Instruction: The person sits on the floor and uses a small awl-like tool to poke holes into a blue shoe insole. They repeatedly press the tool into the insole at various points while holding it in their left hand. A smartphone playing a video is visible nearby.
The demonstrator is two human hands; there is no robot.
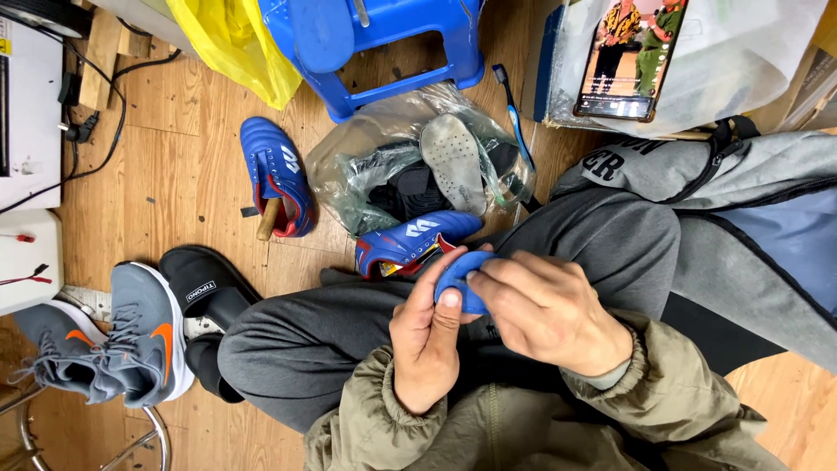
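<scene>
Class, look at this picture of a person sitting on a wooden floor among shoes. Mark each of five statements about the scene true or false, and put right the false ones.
1. Both hands hold a blue shoe over the lap. True: the left hand and right hand grip the blue shoe.
2. A second blue shoe lies on the floor with a wooden piece in it. True: the second blue shoe holds a wooden piece.
3. The stool is red. False: the stool is blue.
4. The toothbrush lies inside the grey sneakers. False: the toothbrush lies beside the clear plastic bag; the grey sneakers are apart from it.
5. The phone screen is dark. False: the phone shows a lit picture.
</scene>
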